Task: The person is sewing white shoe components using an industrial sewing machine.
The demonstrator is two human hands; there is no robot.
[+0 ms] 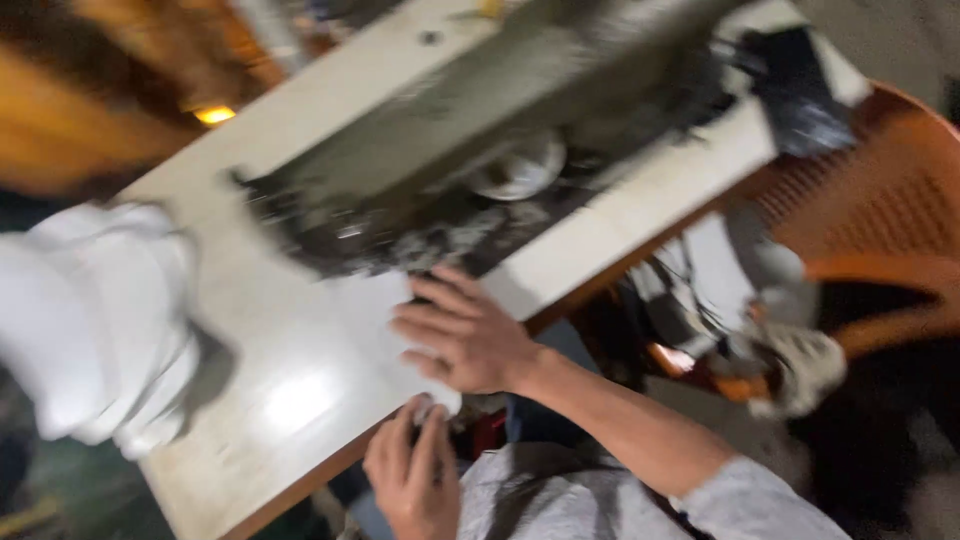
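Your right hand (465, 335) lies flat, fingers spread and released, pressing down on a piece of white cloth (385, 330) on the pale table (290, 400). The flat palm appears to keep the cloth smooth and pinned against the surface. Your left hand (410, 470) sits at the near edge of the table, and its fingertips (428, 420) pinch the near corner of the same cloth, as if pulling it taut against the hold of the other hand. The cloth lies at the near side of the table, right in front of you, with its far end reaching toward a sewing machine.

The picture is heavily blurred. The sewing machine (500, 110) stretches across the far part of the table, grey, with dark lint-covered fabric (400, 235) bunched beneath it and a round pale wheel (520, 170) showing. To the left sits a heap of white fabric (95, 320). To the right, off the table, stands an orange plastic chair (880, 200).
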